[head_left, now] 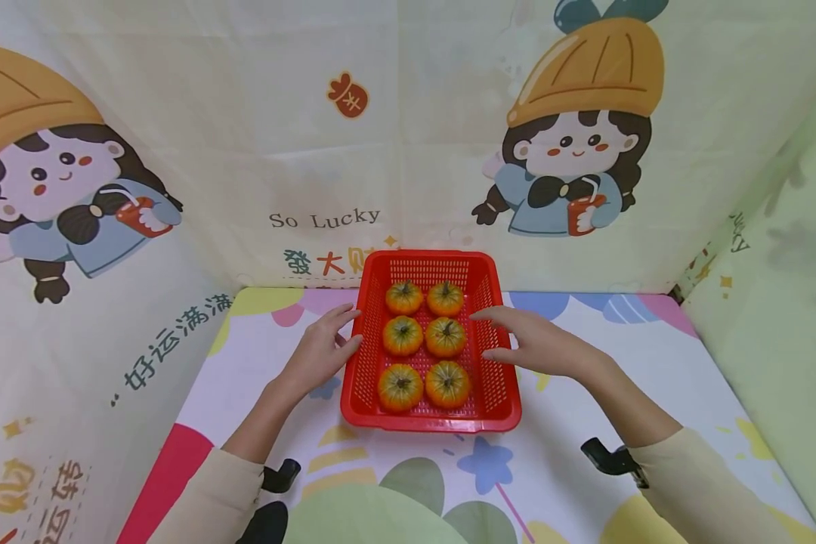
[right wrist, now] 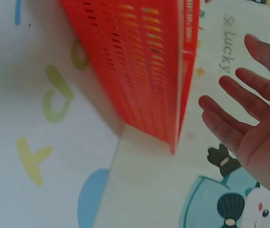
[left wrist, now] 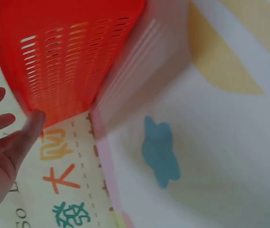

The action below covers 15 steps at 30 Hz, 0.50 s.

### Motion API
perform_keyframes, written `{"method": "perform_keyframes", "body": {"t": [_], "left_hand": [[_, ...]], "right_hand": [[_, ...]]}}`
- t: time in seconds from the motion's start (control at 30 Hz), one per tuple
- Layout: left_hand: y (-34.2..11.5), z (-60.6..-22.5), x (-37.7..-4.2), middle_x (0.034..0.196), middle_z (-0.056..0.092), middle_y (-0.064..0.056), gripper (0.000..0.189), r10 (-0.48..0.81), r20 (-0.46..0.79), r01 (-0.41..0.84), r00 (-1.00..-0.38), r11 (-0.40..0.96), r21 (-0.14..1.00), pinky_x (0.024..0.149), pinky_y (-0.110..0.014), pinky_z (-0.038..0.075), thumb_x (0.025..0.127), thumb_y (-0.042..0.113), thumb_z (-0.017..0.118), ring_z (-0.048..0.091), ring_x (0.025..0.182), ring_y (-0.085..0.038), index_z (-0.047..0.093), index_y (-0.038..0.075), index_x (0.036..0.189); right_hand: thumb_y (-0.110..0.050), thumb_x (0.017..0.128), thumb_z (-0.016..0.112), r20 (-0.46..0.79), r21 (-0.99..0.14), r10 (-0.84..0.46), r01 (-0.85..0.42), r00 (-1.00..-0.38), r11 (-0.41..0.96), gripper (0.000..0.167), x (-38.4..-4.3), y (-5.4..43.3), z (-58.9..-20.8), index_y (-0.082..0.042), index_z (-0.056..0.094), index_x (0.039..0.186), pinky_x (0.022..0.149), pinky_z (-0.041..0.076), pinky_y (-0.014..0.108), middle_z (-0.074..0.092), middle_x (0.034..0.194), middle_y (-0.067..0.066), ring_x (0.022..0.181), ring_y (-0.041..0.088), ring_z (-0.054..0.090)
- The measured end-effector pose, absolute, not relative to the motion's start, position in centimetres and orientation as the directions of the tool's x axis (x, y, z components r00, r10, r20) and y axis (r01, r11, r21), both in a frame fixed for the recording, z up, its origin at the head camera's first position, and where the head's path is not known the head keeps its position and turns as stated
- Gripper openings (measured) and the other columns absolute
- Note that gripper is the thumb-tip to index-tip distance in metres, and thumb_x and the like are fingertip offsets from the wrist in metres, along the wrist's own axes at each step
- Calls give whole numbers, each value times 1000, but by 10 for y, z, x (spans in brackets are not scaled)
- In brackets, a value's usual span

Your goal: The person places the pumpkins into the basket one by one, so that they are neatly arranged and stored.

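Note:
A red plastic basket [head_left: 430, 425] with slotted sides stands on the table and holds several small orange pumpkins [head_left: 403, 335] in two columns. My left hand [head_left: 321, 347] is at the basket's left rim, fingers loosely bent. In the left wrist view its thumb [left wrist: 28, 137] overlaps the basket's edge; I cannot tell whether it touches. Over the right rim hovers my right hand [head_left: 540, 344], its fingers extended toward the pumpkins and holding nothing. The right wrist view shows that hand's fingers spread apart from the basket wall [right wrist: 139, 61].
A patterned cloth [head_left: 557, 468] covers the table. Right behind the basket rises a printed fabric backdrop [head_left: 435, 174], with more fabric along the left and right sides. Each wrist carries a black strap mount [head_left: 612, 457].

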<state>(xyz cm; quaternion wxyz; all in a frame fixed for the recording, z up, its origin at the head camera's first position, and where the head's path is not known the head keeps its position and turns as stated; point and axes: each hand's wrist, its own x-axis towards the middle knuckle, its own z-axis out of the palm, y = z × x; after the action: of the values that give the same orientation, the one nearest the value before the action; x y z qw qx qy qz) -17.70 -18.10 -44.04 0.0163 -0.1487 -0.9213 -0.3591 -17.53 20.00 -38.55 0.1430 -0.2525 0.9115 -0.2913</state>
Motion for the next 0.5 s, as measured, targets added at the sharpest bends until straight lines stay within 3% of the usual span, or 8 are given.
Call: {"method": "perform_keyframes", "body": {"t": [0.1,0.23,0.33,0.5], "left_hand": [[-186,-432,-176,162,41,-17,60,245,118,263,-962,727,635,82,-43,64,98,24,69,70,109,-31,50,6,152],[-194,-418,-175,167,31,-17,66,230,93,241,-969,784,572,102,-60,52,100,31,65,44,146,-39,41,10,158],[-201,-408,-173,170,25,-15,71,225,66,225,-972,815,534,108,-63,45,101,37,62,25,156,-38,33,14,162],[-209,-399,-170,173,15,-13,79,198,46,195,-979,850,489,108,-67,43,101,44,60,19,158,-39,23,20,166]], "right_hand": [[-32,93,76,-36,-571,-499,-392,-866,721,66,-174,212,-377,-17,50,151,93,60,52,55,151,12,139,38,52],[-29,98,71,80,-497,-436,-415,-896,762,63,-172,226,-366,-16,46,154,101,52,61,49,157,13,146,38,44],[-28,100,68,153,-459,-388,-413,-909,787,62,-168,235,-359,-16,44,156,103,49,65,45,160,14,148,39,40],[-23,98,69,287,-343,-334,-421,-898,839,64,-167,249,-361,-14,44,157,106,45,69,43,161,15,149,41,37]]}}
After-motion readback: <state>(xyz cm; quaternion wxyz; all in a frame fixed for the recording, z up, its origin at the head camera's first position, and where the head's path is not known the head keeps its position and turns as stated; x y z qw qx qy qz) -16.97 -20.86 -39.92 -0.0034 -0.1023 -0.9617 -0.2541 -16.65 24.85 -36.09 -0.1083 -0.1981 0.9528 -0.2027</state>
